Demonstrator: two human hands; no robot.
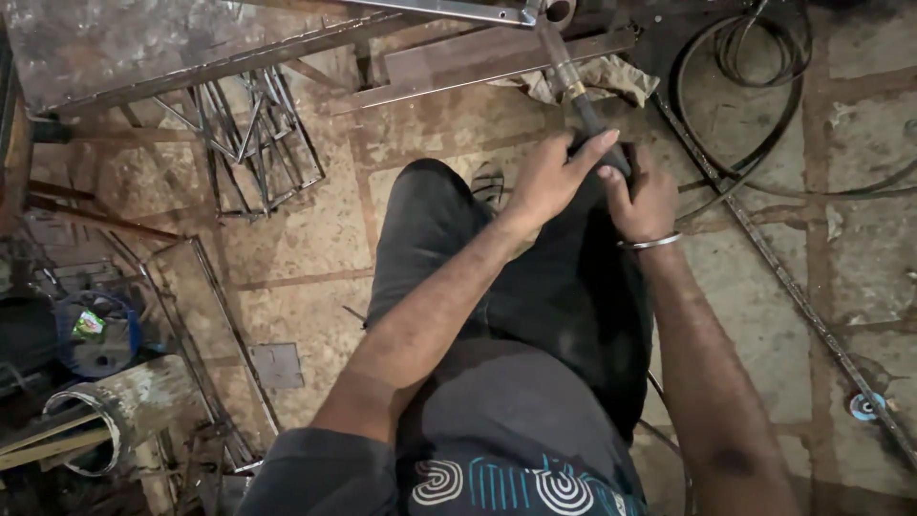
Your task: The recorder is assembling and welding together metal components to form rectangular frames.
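While the floor [315, 239] fills most of the view, patchy stone slabs with rusty seams, the big metal plate [115, 43] lies at top left with a long flat bar [478, 59] running beside it. Next down in size: a welded wire frame [253, 134] leans on the floor at left, black cable [764, 105] loops at top right, and a thin rod [793, 287] slants down the right side. A blue bucket [95, 334] sits at far left (half buried in scrap), with a crumpled rag [611, 76] up by the bar.

Now the hands. Both meet over the person's knee on a dark-handled tool [583, 105], which reaches up towards the bar; its far end is hard to make out. Left hand [554, 177] drapes over the handle, fingers stretched and only loosely curled, thumb side pressing on it. Right hand [645, 201], bracelet [650, 243] at the wrist, is wrapped firmly around the grip from the other side.

The tool looks stiff and fairly heavy at the nose, so the grip section just below its brass collar seems the sensible hold, two-handed as here. Rag and bar crowd its tip, and the cable trails close enough on the right to snag.
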